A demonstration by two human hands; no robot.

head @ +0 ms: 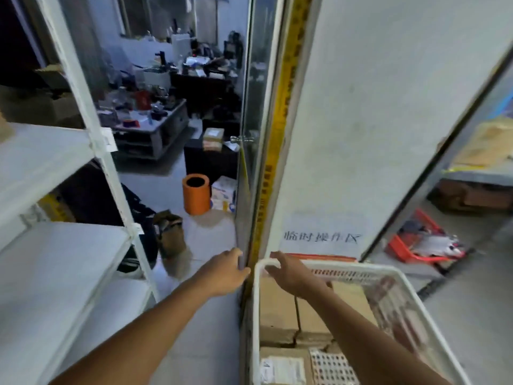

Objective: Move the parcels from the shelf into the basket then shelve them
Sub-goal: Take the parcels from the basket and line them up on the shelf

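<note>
In the head view, the left hand [226, 273] rests against the door frame edge [244, 218], fingers loosely curled on nothing. The right hand [291, 275] reaches over the far rim of the white basket [256, 315], fingers spread wide. Cardboard parcels [280, 312] lie inside the basket, near right; the white shelf [55, 259] stands left.

We see the basket [399, 276] cut off at the bottom edge, our right arm hiding part of the parcels [280, 312] inside. Their labels are too blurred to read. The shelf [55, 262] runs off the left edge.
</note>
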